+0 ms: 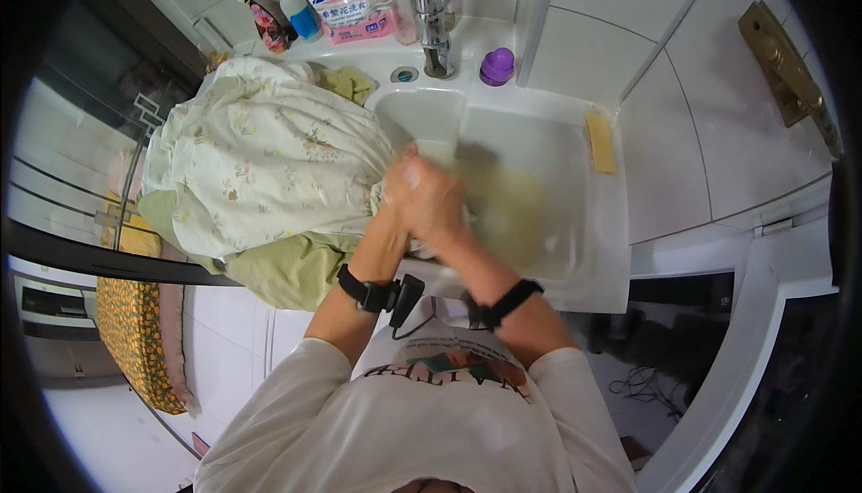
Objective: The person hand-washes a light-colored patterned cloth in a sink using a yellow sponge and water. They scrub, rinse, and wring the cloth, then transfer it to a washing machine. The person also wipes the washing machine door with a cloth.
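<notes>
A white floral cloth [269, 149], probably bed linen, is heaped on the left side of the white sink [579, 116]. Its right end is bunched over the basin's near left part. My left hand [396, 193] grips this bunched end. Pressed against it, my right hand [436, 200] also closes on the cloth, its fingers partly blurred and overlapping the left. Folds show below and beside both hands. Plain green fabric [289, 267] lies under the floral cloth and hangs over the front edge. Cloudy yellowish water [515, 210] stands in the basin.
Behind the basin rises a chrome faucet [432, 15], with a purple cap [497, 67] to its right. A yellow soap bar [601, 143] lies on the right rim. A laundry detergent bag [350, 5], a blue-and-white bottle [301, 16] and a crumpled green rag [347, 83] line the back left.
</notes>
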A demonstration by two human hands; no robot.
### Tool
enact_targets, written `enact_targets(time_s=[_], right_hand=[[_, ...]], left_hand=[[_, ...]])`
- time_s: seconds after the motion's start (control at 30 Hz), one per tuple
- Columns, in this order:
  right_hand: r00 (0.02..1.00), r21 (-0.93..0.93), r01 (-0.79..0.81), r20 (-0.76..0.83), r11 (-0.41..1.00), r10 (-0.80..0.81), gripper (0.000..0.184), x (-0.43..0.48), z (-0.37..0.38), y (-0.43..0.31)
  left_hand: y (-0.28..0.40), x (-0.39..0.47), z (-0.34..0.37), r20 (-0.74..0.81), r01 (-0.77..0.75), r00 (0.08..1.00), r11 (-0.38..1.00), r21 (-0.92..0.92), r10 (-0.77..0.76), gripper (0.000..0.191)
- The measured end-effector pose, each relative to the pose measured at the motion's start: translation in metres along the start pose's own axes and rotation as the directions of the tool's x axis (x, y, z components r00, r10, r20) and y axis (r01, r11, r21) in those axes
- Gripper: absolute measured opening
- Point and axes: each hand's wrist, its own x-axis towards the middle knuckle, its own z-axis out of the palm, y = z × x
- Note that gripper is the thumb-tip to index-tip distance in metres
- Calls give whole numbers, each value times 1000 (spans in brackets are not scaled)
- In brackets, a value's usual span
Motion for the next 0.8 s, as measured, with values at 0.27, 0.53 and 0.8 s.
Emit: enact_targets(time_s=[0.27, 0.53, 0.8], right_hand=[[954, 419, -272, -1, 867, 299, 27, 27, -24, 51], [929, 669, -343, 137, 660, 344, 24, 21, -45, 13], [920, 616, -338, 376, 712, 111, 26, 19, -67, 13]], left_hand=[[17, -24, 49, -309, 12, 949, 976, 215, 56, 39], [17, -36, 59, 163, -146, 986, 268, 952, -42, 61], [0, -36, 63, 104, -12, 979, 455, 891, -177, 63]])
